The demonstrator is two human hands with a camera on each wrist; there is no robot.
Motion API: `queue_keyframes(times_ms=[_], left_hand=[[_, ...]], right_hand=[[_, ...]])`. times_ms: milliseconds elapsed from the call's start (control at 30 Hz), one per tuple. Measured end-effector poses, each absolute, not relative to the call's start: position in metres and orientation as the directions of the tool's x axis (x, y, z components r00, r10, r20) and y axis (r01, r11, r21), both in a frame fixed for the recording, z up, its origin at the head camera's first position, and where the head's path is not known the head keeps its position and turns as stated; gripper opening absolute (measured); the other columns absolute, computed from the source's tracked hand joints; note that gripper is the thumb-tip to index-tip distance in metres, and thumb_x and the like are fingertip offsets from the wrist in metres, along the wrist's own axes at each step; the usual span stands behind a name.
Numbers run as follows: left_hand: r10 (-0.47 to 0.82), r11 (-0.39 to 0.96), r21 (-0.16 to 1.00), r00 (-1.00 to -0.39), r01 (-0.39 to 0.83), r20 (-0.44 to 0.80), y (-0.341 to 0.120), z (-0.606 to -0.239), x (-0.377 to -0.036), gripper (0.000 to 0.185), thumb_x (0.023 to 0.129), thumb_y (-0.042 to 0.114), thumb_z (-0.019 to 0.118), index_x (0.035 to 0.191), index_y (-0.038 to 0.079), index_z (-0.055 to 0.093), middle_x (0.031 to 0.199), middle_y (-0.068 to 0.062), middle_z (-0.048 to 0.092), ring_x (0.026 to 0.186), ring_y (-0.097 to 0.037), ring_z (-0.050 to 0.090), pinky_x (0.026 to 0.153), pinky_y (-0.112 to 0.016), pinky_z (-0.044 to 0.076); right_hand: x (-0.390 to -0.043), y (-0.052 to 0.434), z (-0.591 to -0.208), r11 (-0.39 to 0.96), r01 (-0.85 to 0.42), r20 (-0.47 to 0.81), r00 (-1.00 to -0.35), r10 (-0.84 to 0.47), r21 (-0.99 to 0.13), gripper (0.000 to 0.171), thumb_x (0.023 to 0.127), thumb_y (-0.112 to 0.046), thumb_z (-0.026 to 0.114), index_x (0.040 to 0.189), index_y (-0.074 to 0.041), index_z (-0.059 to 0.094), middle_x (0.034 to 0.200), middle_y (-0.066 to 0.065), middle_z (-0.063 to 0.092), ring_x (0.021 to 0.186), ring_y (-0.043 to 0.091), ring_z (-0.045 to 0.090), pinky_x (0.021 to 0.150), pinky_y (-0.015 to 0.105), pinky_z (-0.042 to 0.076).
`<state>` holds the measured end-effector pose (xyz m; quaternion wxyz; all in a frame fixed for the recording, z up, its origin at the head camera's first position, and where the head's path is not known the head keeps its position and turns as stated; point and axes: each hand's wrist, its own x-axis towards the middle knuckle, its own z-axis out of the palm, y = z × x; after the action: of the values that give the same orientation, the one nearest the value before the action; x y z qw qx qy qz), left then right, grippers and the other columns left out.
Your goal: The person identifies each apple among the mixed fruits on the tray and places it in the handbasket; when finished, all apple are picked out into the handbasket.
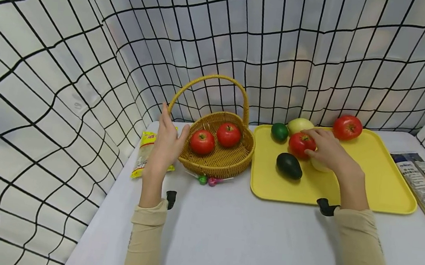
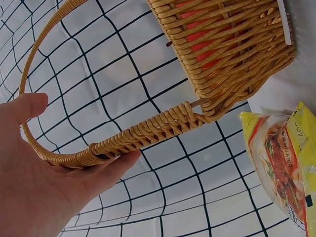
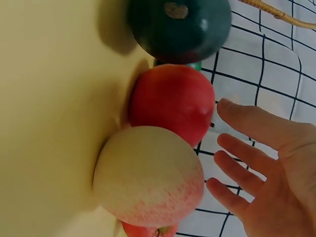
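A wicker basket [image 1: 233, 156] with a tall arched handle [image 1: 218, 77] holds two red tomatoes [image 1: 202, 142]. My left hand [image 1: 166, 143], fingers extended, rests along the side of that handle; the left wrist view shows the palm and fingers [image 2: 111, 173] behind it. Over the yellow tray [image 1: 378, 180], my right hand [image 1: 329, 149] reaches to a red tomato [image 1: 299, 144]. In the right wrist view its fingers are spread, just short of the tomato [image 3: 173, 101]. Beside the tomato lie a peach [image 3: 148, 173], a dark avocado [image 1: 289, 165], a green lime [image 1: 280, 132] and a pale yellow-green fruit [image 1: 300, 126].
Another tomato [image 1: 347, 127] sits at the tray's back edge. Left of the basket lies a yellow food packet [image 1: 146, 151]; lollipops [image 1: 207, 180] lie before it. A folded newspaper [image 1: 424, 185] is right of the tray. Black netting [image 1: 246, 32] surrounds the white table.
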<state>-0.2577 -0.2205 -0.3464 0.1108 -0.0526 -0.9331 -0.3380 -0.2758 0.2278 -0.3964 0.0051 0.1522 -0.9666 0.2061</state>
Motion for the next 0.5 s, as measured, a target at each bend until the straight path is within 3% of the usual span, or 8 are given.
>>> queue_keyframes(times_ms=[200,500], left_hand=[[0.023,0.767,0.617,-0.969,0.174,0.245,-0.220,-0.347,-0.258,0.092,0.106,0.051,0.044,0.159,0.031,-0.028,0.174,-0.012,-0.008,0.161,-0.037,0.012,0.127,-0.059,0.026],[0.021,0.765,0.619,-0.967,0.178,0.253,-0.219,-0.347,-0.257,0.092,0.107,0.048,0.045,0.159,0.030,-0.028,0.174,-0.013,-0.007,0.161,-0.037,0.013,0.126,-0.058,0.026]], right_hand=[[-0.284,0.225,-0.405,0.865,-0.299,0.055,-0.951,-0.304,-0.402,0.059,0.097,-0.012,0.067,0.151,-0.004,0.043,0.154,0.035,0.036,0.138,0.056,0.031,0.116,0.074,0.027],[-0.291,0.220,-0.420,0.866,-0.271,-0.022,-0.951,-0.309,-0.421,0.071,0.097,-0.012,0.067,0.159,-0.009,0.034,0.166,0.030,0.020,0.149,0.055,0.020,0.115,0.077,0.028]])
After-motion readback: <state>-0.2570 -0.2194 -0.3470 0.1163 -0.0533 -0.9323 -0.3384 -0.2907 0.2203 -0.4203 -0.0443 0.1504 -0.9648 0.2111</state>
